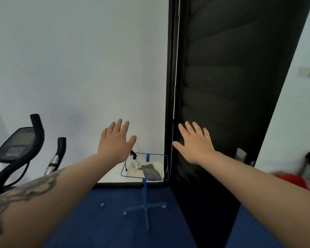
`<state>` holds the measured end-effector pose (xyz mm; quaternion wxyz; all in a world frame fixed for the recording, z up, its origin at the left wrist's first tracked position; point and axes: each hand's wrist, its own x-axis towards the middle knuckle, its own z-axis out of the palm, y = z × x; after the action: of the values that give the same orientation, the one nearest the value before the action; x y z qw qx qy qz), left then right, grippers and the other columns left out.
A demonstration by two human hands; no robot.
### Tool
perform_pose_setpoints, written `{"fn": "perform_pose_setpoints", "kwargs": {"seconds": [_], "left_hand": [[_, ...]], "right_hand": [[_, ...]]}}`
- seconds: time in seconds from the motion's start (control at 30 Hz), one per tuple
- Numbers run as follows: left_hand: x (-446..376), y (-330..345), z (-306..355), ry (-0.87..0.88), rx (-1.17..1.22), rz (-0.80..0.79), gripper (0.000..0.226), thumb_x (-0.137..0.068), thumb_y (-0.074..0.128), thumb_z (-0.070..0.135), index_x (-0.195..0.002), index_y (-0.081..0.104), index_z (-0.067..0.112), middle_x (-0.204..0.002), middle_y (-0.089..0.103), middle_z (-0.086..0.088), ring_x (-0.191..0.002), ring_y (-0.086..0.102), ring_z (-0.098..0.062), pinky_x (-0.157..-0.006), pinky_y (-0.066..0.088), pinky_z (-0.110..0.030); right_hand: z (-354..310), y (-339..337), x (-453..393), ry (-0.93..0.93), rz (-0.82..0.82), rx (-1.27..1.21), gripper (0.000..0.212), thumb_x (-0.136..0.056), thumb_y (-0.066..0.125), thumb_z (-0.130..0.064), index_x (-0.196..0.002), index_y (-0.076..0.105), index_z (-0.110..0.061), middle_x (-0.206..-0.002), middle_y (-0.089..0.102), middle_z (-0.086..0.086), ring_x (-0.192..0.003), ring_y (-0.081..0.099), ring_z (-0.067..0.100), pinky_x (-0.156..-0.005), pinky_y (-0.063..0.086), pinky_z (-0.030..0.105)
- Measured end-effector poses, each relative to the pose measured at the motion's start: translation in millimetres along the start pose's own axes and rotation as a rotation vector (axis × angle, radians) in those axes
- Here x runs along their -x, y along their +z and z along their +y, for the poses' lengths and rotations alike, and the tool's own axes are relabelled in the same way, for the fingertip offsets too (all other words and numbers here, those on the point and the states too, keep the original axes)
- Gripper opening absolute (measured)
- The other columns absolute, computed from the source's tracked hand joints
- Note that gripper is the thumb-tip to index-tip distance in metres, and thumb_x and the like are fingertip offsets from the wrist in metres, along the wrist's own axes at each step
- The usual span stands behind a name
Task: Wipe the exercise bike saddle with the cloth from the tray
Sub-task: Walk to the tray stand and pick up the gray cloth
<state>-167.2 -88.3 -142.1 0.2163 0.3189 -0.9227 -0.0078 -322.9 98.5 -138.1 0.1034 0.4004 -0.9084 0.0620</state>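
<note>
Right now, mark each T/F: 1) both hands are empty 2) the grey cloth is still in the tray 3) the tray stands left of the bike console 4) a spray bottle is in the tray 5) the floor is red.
1) True. The left hand and right hand are open and spread, holding nothing.
2) True. The grey cloth lies in the tray, untouched.
3) False. The tray on its blue stand is to the right of the bike console.
4) True. A spray bottle with a black trigger head stands at the tray's left end.
5) False. The floor is blue.
</note>
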Motion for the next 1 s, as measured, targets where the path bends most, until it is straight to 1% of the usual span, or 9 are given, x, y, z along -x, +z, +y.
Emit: {"fn": "perform_pose_setpoints", "kwargs": {"seconds": [0.1,0.17,0.37,0.6,0.87,1.0], "left_hand": [[-24.8,23.5,10.9,-0.014,0.016,0.003,0.062,-0.095,0.026,0.048,-0.149,0.009,0.024,-0.159,0.003,-0.001,-0.145,0.001,-0.021,-0.117,0.006,-0.039],[-35.5,41.4,14.8,-0.028,0.014,-0.027,0.062,-0.095,0.025,0.048,-0.149,0.007,0.024,-0.159,0.001,-0.001,-0.145,0.000,-0.021,-0.117,0.005,-0.039],[-68.5,91.5,4.8,-0.115,0.004,-0.095,0.062,-0.095,0.025,0.048,-0.149,0.007,0.024,-0.159,0.002,0.000,-0.145,0.000,-0.021,-0.117,0.005,-0.040],[-122.3,148.2,-24.9,-0.141,0.012,-0.169,0.062,-0.095,0.023,0.049,-0.149,0.007,0.023,-0.159,0.001,-0.001,-0.145,-0.001,-0.021,-0.117,0.003,-0.039],[-191.9,217.7,-84.6,-0.121,0.043,-0.279,0.063,-0.095,0.024,0.049,-0.149,0.006,0.023,-0.159,0.000,-0.001,-0.145,-0.001,-0.021,-0.117,0.003,-0.039],[-217.1,258.5,-103.9,-0.102,0.055,-0.346,0.062,-0.095,0.023,0.048,-0.149,0.005,0.024,-0.159,-0.001,-0.001,-0.145,-0.002,-0.020,-0.118,0.003,-0.039]], "right_hand": [[19.0,17.5,-31.8,-0.025,0.005,-0.004,0.069,-0.098,0.025,-0.053,-0.153,-0.003,-0.022,-0.162,-0.006,0.003,-0.148,-0.011,0.025,-0.119,-0.004,0.048],[29.5,30.3,-49.6,-0.049,-0.017,-0.007,0.069,-0.098,0.025,-0.053,-0.153,-0.003,-0.022,-0.162,-0.007,0.003,-0.148,-0.011,0.024,-0.118,-0.005,0.048],[42.9,73.6,-106.2,-0.092,-0.095,-0.012,0.068,-0.098,0.025,-0.052,-0.153,-0.003,-0.023,-0.162,-0.007,0.003,-0.148,-0.011,0.024,-0.118,-0.006,0.047],[20.2,136.0,-173.0,-0.110,-0.198,-0.032,0.068,-0.098,0.024,-0.053,-0.153,-0.003,-0.023,-0.162,-0.007,0.002,-0.148,-0.011,0.023,-0.118,-0.006,0.046],[-14.6,201.9,-250.4,-0.066,-0.304,-0.034,0.068,-0.098,0.025,-0.053,-0.153,-0.003,-0.023,-0.162,-0.007,0.001,-0.148,-0.010,0.022,-0.119,-0.005,0.046],[-22.8,235.2,-277.8,-0.032,-0.354,-0.039,0.069,-0.098,0.025,-0.054,-0.153,-0.003,-0.023,-0.162,-0.007,0.000,-0.148,-0.010,0.021,-0.120,-0.005,0.046]]}}
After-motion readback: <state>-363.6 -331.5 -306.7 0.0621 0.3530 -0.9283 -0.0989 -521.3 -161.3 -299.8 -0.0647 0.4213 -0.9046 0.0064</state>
